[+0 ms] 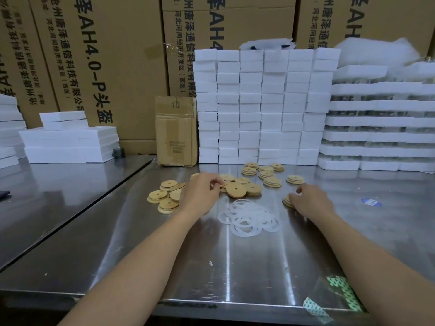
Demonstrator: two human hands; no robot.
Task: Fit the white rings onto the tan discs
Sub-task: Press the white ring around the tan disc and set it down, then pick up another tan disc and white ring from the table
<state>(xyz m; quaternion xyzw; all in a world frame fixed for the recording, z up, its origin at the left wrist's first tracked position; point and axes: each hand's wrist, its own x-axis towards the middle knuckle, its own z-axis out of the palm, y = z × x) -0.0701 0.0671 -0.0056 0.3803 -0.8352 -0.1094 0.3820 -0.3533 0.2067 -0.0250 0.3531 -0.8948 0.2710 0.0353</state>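
Several tan discs with centre holes lie scattered on the steel table (235, 267), one heap at the left (164, 198) and another in the middle (236, 189). Further back stand discs fitted with rings (272, 181). A loose pile of thin white rings (249, 217) lies in front of the middle heap. My left hand (200, 191) pinches the edge of a tan disc in the middle heap. My right hand (310, 200) grips a small stack of discs (286, 200) on the table, mostly hidden under its fingers.
Stacks of white foam blocks (263, 107) wall off the back of the table, with foam trays (381, 121) at the right and foam slabs (70, 142) at the left. A small cardboard box (176, 130) stands beside them. Green-patterned tape strips (341, 292) lie near the front edge.
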